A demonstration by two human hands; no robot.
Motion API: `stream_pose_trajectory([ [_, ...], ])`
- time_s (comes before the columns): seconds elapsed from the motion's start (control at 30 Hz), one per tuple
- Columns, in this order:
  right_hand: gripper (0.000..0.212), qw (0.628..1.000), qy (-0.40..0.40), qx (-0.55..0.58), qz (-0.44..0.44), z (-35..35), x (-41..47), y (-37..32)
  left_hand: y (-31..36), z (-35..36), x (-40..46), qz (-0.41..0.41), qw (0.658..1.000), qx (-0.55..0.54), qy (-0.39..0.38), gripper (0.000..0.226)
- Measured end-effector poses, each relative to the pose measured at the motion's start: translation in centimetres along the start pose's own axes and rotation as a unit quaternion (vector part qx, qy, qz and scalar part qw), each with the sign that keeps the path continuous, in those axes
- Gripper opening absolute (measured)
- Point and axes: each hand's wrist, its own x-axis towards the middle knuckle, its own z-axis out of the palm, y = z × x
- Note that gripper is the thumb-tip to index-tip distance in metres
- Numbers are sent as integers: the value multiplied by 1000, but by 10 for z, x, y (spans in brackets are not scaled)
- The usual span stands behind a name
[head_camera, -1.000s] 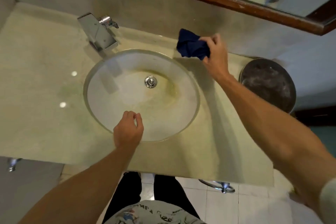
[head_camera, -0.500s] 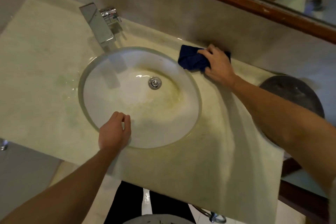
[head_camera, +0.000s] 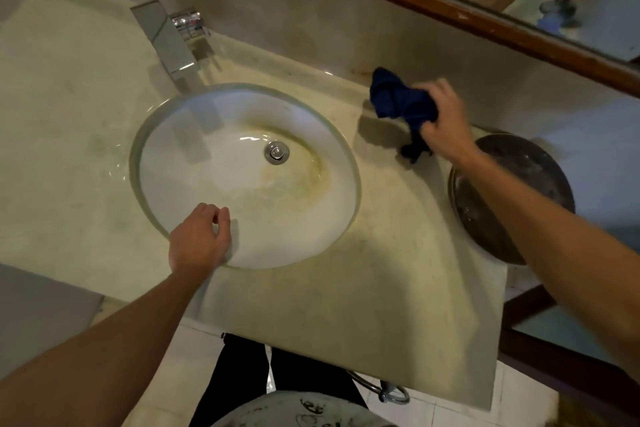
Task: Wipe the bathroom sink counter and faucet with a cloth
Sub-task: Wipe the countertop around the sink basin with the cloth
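Two hands are seen over a pale stone surface (head_camera: 363, 305) with an oval basin (head_camera: 166, 218) set into it. A dark blue cloth (head_camera: 398, 102) is gripped by the right hand (head_camera: 441, 121), whose fingers are clamped round the bunched fabric; the cloth is held at the back right of the surface, near the wall, with one tail hanging down toward the stone and a shadow cast beneath it. Whether that tail is touching the stone cannot be told. The left hand (head_camera: 199, 243) is rested on the near rim of the basin, its fingers loosely curled with nothing held between them.

Little of the task is judged to be done. Yellowish staining is seen in the bowl around the drain (head_camera: 277, 152), greenish marks are seen on the left part of the surface, and wet streaks are seen beside the basin's left edge. The chrome faucet (head_camera: 169, 42), standing at the back left and well apart from the cloth, is judged not yet wiped. The strip behind the basin, the left side, the front edge and the faucet are all taken to be left to do. A round dark pan (head_camera: 519, 163) is seen just beside the right edge of the surface, partly hidden by the right forearm
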Motion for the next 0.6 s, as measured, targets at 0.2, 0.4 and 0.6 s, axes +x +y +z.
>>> stream_pose_trajectory([
  [0.2,50,966,-124,-228,-9,7,16,56,-3,2,1,-3,1000,6,1,36],
  [0.4,58,960,-118,-247,55,36,-10,41,-6,4,3,2,1000,18,-10,40],
  [0.6,68,961,-133,-229,85,59,-92,-10,-5,0,4,28,1000,8,-11,41],
])
